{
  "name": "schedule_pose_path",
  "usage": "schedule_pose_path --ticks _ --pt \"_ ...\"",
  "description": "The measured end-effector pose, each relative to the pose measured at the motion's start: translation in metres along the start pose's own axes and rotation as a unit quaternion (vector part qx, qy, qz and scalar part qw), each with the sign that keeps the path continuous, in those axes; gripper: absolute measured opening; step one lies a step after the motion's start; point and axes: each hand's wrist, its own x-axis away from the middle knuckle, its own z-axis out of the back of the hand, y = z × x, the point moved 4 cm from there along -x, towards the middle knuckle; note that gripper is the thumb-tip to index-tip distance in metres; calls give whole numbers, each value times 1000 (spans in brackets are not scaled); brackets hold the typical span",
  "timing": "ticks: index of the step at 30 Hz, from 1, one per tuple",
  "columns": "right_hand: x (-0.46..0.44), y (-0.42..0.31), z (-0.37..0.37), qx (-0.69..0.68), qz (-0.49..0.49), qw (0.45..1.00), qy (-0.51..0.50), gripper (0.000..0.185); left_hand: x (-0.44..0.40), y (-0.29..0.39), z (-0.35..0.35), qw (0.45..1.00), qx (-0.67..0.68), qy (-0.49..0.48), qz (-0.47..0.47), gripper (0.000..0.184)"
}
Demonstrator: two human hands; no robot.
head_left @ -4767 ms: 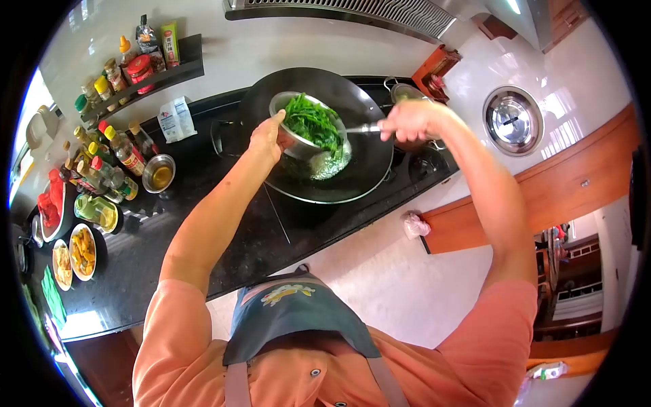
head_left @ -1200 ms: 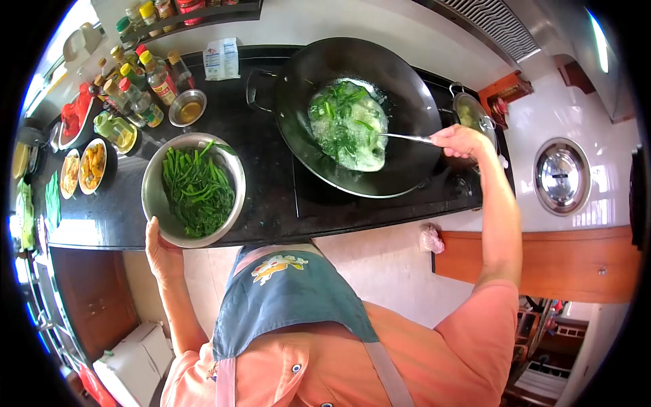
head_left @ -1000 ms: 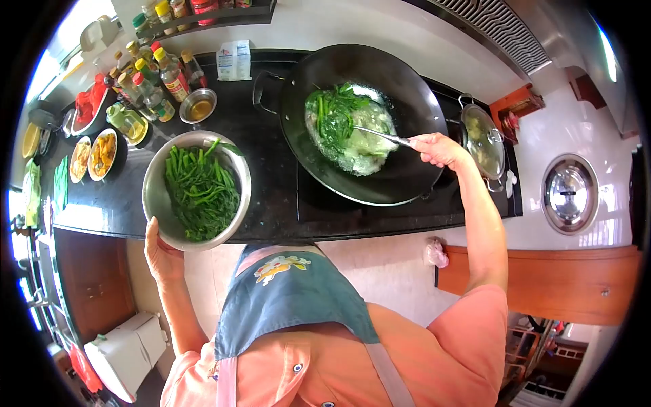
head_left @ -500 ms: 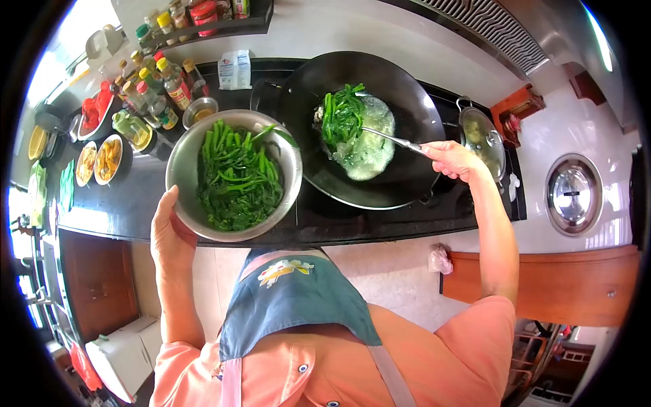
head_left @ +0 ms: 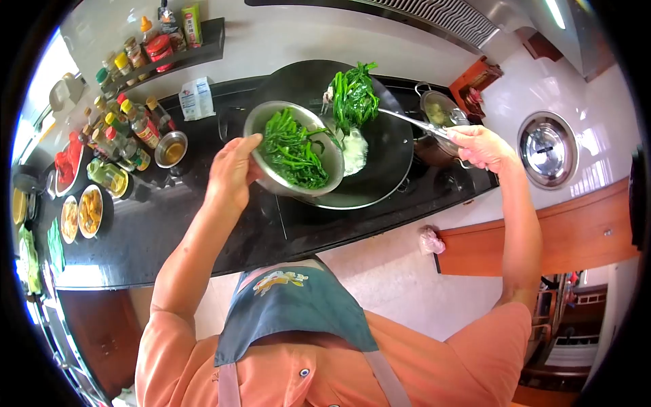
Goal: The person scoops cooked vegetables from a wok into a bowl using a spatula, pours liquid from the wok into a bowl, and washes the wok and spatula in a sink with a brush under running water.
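Long black table (head_left: 146,251) running under the left hand (head_left: 234,169) and on past it. Big dark wok (head_left: 386,146) on that, between the two hands. Left hand's got a good grip on a steel bowl (head_left: 331,159), thumb up on the rim, fingers mostly hidden. Bowl's just right of that hand, tilted, covering part of the wok's near side. There's a glass-lidded pot (head_left: 439,108) beyond and a bit left of the right hand (head_left: 483,146). Then leafy greens: a pile (head_left: 291,149) in the bowl beside the left hand, and a clump (head_left: 356,98) over the wok, left of the right hand, on the end of a silver-handled utensil (head_left: 420,124). Right hand's wrapped around the handle; can't tell what the head is, greens cover it. Smallest: pale foamy liquid (head_left: 354,152) in the wok, between the hands.
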Motion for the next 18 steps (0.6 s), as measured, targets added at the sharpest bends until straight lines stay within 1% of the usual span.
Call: schedule_pose_path --ticks 2,4,6,10,12,14,16,18 --pt "22 -15 4 26 -4 999 29 22 -33 -22 -15 1000 8 -10 22 14" --pt "41 -25 6 22 6 999 38 32 -57 -39 -31 998 -2 -25 59 16" --pt "52 -31 6 38 11 998 42 34 -80 -57 -46 995 6 -56 78 18" --pt "57 -30 -6 35 -11 999 23 37 -110 -83 -64 991 54 -102 69 23" --pt "52 -27 -17 57 -23 997 37 34 -114 -87 -70 988 87 -111 64 27" --pt "43 -27 -34 110 -15 993 35 34 -118 -89 -71 987 96 -116 54 28" --pt "27 -31 -48 215 42 975 36 35 -117 -85 -71 987 89 -131 41 28" --pt "20 -48 -57 300 50 952 32 33 -122 -89 -67 986 67 -148 33 26"
